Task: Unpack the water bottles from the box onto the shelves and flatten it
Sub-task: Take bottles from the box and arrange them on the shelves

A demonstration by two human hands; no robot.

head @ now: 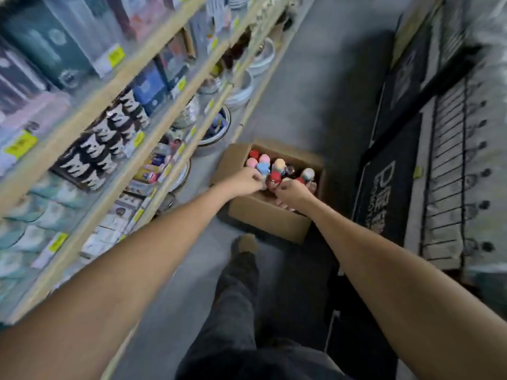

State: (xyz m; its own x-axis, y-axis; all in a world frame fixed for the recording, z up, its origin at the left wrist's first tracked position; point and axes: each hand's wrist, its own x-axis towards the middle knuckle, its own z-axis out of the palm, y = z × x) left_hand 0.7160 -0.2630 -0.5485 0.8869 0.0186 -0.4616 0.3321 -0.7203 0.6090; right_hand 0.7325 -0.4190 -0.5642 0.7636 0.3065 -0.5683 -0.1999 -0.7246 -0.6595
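Currently both bare arms reach down into the cardboard box (pixel 267 219), which sits open-topped on the grey floor (pixel 310 100) just beside the foot of the shelves (pixel 118 86) on the left. Water bottles (pixel 279 163) stand upright inside it, packed close, with caps in red, pink, blue, cream and white.

Left hand (pixel 242 180) is over the box's left side, fingers curled in and pinching the blue-capped bottle (pixel 262 168) just under its cap. Right hand (pixel 293 193) is over the near middle of the box, fingers curled under, knuckles up, just beside the red-capped bottle (pixel 275 176). Too blurred there, so cannot tell if it actually grips anything. The two hands are near each other but apart.

Shelves run along the whole left side and carry boxed goods, black-and-white mugs (pixel 107 144) and bowls (pixel 216 127) lower down, with yellow price tags (pixel 116 56) on the shelf edges. No water bottles from the box can be made out on the shelves.

A dark trouser leg (pixel 236 303) and a brown shoe (pixel 247 242) stand on the floor just short of the box. Black mats with pale lettering (pixel 389 193) lean on the right, and next to them a pale mat with black line pattern (pixel 452 187)
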